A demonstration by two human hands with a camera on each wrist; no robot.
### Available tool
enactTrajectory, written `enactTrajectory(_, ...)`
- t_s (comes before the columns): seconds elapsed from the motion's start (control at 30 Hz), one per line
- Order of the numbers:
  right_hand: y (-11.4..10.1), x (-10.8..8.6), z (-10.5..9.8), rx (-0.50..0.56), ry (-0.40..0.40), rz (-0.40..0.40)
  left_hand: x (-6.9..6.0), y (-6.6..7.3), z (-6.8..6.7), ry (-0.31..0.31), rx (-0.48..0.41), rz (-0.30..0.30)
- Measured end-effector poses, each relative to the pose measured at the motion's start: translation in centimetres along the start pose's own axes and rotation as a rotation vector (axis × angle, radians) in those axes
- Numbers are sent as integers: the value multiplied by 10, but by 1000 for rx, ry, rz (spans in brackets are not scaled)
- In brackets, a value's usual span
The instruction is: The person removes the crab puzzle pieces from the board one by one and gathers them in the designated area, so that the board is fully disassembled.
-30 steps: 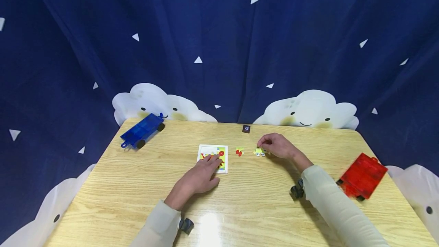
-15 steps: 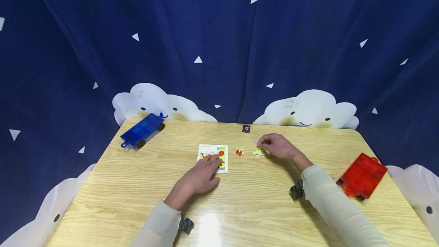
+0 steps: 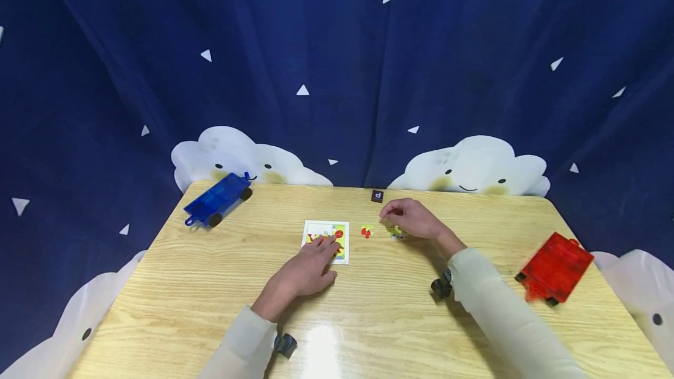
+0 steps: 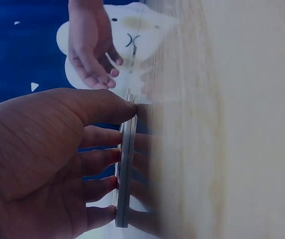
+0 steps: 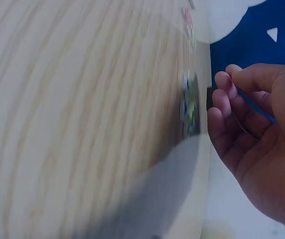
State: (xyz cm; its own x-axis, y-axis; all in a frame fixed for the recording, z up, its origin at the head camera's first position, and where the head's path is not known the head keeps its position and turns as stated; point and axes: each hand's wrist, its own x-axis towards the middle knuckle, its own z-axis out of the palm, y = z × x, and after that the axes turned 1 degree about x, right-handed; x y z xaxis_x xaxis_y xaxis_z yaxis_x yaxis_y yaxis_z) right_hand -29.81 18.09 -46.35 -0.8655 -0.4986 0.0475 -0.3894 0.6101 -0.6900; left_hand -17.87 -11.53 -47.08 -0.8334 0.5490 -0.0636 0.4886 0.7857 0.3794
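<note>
A white-framed jigsaw board (image 3: 343, 258) with a red, yellow and blue picture lies on the table; its upper left part shows white. My left hand (image 3: 305, 274) rests straight fingertips on it, with the thumb along the near edge in the left wrist view. Right of the board lies a red-and-yellow jigsaw piece (image 3: 367, 231). Farther right are yellow jigsaw pieces (image 3: 396, 233) with eyes, partly hidden by my right hand (image 3: 413, 219). That hand is above the table, fingers loosely bent and thumb close to the index tip; in the right wrist view (image 5: 261, 124) nothing shows between them.
A small dark tile (image 3: 377, 196) with a letter lies by the table's back edge. A blue toy wagon (image 3: 218, 199) stands at the back left, a red toy wagon (image 3: 558, 268) at the right. A dark blue curtain (image 3: 337, 63) hangs behind the wooden table (image 3: 379, 309).
The yellow pieces with eyes shifted slightly under my right fingers. My right hand has since lifted away and moved left, toward the red-and-yellow piece. The left hand stays on the board.
</note>
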Motion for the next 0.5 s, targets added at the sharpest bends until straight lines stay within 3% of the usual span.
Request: enactTrajectory(0.5, -47, 36, 29, 10, -128, -79, -1, 0, 0, 15, 29, 33)
